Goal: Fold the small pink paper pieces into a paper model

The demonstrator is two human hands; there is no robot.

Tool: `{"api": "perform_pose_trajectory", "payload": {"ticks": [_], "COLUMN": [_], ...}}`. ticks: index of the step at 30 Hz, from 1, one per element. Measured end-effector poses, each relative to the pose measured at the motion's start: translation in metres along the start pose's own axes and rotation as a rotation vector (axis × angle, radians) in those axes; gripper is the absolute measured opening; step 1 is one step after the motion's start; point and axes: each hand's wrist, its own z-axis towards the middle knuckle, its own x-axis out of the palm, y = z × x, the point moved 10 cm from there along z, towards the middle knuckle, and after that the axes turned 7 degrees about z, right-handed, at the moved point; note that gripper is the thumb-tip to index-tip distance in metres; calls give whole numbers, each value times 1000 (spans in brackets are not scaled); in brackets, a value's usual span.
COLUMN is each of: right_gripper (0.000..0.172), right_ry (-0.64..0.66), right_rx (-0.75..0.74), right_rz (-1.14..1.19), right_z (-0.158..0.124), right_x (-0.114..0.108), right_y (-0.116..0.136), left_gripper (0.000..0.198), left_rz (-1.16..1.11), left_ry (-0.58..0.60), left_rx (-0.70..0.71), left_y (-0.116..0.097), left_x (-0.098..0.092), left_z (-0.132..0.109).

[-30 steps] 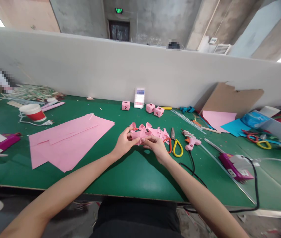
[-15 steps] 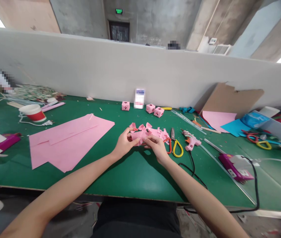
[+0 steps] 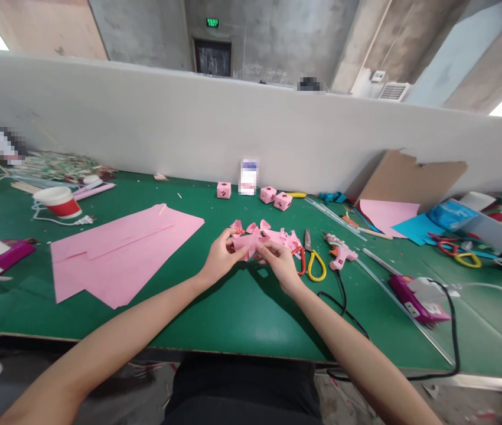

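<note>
Between my hands is a small folded piece of pink paper (image 3: 245,244), held just above the green table. My left hand (image 3: 223,255) pinches its left side with thumb and fingers. At its right edge, my right hand (image 3: 279,260) is closed on the same paper; its fingertips partly cover it. Just behind lie cut pink paper scraps (image 3: 284,236). Scissors (image 3: 316,265) with one red and one yellow handle rest right of my right hand. Farther back stand pink paper cubes with diamond-shaped holes, one on the left (image 3: 224,190) and two on the right (image 3: 282,201).
Large pink sheets (image 3: 122,257) lie at left, near a red-and-white cup (image 3: 58,202). To the right are a pink glue gun (image 3: 341,251) with a black cord, a purple power strip (image 3: 414,301) and clear plastic strips. A white partition (image 3: 153,118) closes the back.
Both hands keep their hold on the pink paper, which has hardly moved. The whole view has shifted very slightly.
</note>
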Motion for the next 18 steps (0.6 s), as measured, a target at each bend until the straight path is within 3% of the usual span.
{"api": "perform_pose_trajectory", "payload": {"ticks": [11,18], "right_gripper": [40,41], "right_ry": [60,42], "right_rx": [0,-13], "right_rz": [-102,-82], "right_z": [-3,-4], "right_x": [11,10], "right_y": [1,3], "left_gripper": [47,36], "left_rz": [-44,-42], "left_ry": [29,12], "left_rx": [-59,-57], "left_y": [-2,-2], "left_x": [4,3], "left_z": [-2,0]}}
